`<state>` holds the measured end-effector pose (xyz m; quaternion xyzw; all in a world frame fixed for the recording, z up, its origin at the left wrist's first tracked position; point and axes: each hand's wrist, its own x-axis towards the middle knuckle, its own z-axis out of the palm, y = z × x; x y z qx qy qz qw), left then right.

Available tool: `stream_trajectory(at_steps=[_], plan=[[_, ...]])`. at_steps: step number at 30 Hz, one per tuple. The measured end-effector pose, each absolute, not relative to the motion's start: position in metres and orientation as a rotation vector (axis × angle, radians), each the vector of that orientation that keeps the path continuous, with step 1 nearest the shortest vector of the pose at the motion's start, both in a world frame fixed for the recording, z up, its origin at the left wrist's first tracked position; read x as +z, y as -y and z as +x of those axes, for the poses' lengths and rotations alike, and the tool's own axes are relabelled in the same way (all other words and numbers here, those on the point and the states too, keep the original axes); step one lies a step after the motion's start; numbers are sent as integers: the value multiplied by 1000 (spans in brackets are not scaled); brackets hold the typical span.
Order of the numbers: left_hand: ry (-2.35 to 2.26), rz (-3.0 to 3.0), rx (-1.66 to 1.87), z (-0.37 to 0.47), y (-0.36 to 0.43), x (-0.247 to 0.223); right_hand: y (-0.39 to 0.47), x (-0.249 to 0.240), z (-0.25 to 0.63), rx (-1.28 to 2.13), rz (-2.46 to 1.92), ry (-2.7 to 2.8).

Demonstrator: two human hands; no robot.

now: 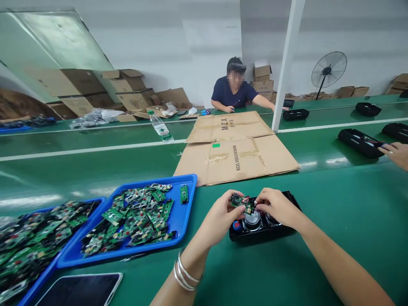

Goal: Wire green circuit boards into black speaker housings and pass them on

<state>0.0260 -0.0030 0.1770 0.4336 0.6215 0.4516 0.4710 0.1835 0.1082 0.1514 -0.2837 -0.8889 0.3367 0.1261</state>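
A green circuit board [247, 207] is pinched between the thumb and fingers of my left hand [223, 214], tilted above a black speaker housing [245, 238]. My right hand [276, 206] meets the board's right edge, its thumb and fingertips closed on a small white connector [256, 203]. Red wires show near the board's upper edge. Two round silver speaker drivers sit in the housing; the left speaker driver [253, 222] shows under the board, and my right hand partly covers the other. A blue and red round part [236, 225] lies at the housing's left end.
Two blue trays hold many circuit boards: the nearer-middle tray [191, 212] and one at far left [35, 287]. A tablet [79, 291] lies in front. Flattened cardboard [223, 165], a water bottle [161, 126] and a white post [285, 68] stand beyond. Co-workers' hands touch black housings [360, 142].
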Motion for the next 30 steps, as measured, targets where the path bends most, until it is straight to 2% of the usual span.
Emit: stream_trajectory(at_steps=[6,10,15,17,19,25,30], plan=[[-1592,1074,1058,29,1,170,-106,153,182,1016,-735,2701],[-1630,1118,1047,28,1,167,-101,152,179,850,-726,2800],[-1725,1223,977,31,0,170,-105,149,178,445,-1001,2849],[-1778,1274,941,32,1,170,-106,150,179,382,-1059,2847],[-1796,1310,928,32,2,169,-106,150,180,427,-1007,2862],[-1756,1396,922,32,5,163,-97,148,181,896,-672,2877],[-1734,1428,894,33,5,166,-96,142,177,973,-695,2842]])
